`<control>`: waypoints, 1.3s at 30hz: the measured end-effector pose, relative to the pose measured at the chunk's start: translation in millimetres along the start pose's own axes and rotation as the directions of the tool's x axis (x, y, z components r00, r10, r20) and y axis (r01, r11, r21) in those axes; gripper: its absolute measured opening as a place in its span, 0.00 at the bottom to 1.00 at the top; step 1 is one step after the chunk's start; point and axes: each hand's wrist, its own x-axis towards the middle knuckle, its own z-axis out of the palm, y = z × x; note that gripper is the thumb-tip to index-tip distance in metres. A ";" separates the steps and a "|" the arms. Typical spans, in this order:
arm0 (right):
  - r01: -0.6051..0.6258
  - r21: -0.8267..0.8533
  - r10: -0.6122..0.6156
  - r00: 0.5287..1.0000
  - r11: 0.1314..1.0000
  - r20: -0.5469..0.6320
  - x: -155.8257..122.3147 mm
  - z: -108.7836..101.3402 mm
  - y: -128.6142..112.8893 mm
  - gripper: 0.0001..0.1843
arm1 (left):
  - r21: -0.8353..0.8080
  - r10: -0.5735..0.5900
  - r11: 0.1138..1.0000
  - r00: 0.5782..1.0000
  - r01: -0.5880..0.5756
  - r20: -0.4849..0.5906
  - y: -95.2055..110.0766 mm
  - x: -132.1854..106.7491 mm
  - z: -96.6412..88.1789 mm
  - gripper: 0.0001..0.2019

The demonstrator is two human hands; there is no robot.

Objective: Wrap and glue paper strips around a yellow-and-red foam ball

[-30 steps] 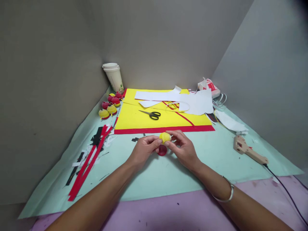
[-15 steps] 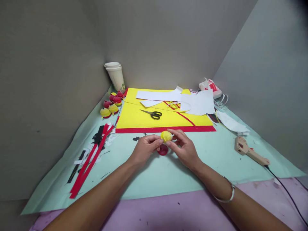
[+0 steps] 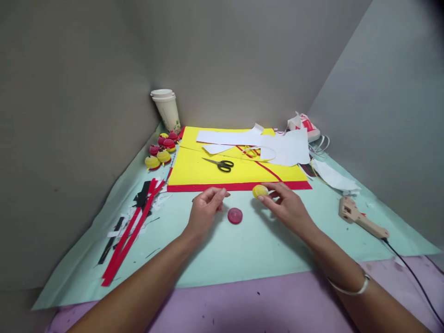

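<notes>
My right hand (image 3: 286, 203) grips a small yellow ridged dome (image 3: 260, 191) between thumb and fingers, holding it above the green sheet. The dome looks like coiled paper strip, and its right side is partly covered by the fingertips. On the sheet between my hands lies a dark red coiled disc (image 3: 235, 215), touched by neither hand. My left hand (image 3: 205, 208) hovers left of the disc, its thumb against the curled forefinger and nothing visible in it.
Black-handled scissors (image 3: 224, 165) lie on yellow sheets (image 3: 194, 172) beneath white paper pieces (image 3: 286, 148). A glue gun (image 3: 362, 219) with a cord rests at right. Red strips (image 3: 130, 240) and black scraps lie left, below several red-and-yellow ornaments (image 3: 163, 157) and a lidded cup (image 3: 167, 111).
My left hand has let go of the yellow dome and drawn slightly left. My right hand has carried the dome to the right, uncovering the red disc, which stays put.
</notes>
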 end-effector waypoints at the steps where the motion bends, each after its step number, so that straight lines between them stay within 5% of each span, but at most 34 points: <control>1: -0.012 -0.062 0.012 1.000 0.998 0.012 -1.5 -5.6 5.3 0.18 | 0.002 0.012 1.000 1.000 -0.012 -0.010 -0.8 0.0 -0.5 0.16; 13: -0.080 -0.326 0.099 0.994 0.942 0.042 -12.8 -16.5 30.0 0.17 | 0.083 0.058 0.995 0.998 -0.059 0.008 0.1 -3.6 0.3 0.15; 18: 0.049 -0.347 -0.062 0.998 0.937 -0.028 -15.4 -12.3 19.4 0.23 | 0.076 0.057 0.996 0.998 -0.057 0.003 0.2 -4.2 0.9 0.16; 23: 0.312 -0.205 -0.271 0.941 0.928 0.205 -19.5 20.5 -10.2 0.23 | 0.074 0.067 0.995 0.998 -0.067 0.001 -0.3 -4.7 0.8 0.17; 27: 0.338 -0.141 -0.276 0.900 0.930 0.337 -18.6 44.1 -23.4 0.24 | 0.063 0.072 0.995 0.997 -0.072 0.007 -0.6 -5.4 0.5 0.17; 30: 0.249 -0.062 -0.216 0.919 0.966 0.330 -16.3 47.0 -23.5 0.21 | 0.058 0.055 0.997 0.998 -0.056 0.024 -0.9 -5.2 0.2 0.18; 33: -0.052 0.225 -0.032 0.935 0.973 0.354 -13.2 40.4 -21.8 0.19 | 0.082 0.051 0.995 0.997 -0.056 0.054 -0.6 -4.8 0.5 0.16; 36: -0.362 0.532 0.097 0.883 0.766 0.460 -9.9 33.1 -22.0 0.18 | 0.106 0.067 0.991 0.992 -0.078 0.104 0.4 -4.9 1.1 0.15; 39: -0.468 0.663 0.093 0.850 0.584 0.518 -7.9 31.3 -23.4 0.21 | 0.078 0.053 0.995 0.984 -0.067 0.169 0.5 -5.1 1.6 0.14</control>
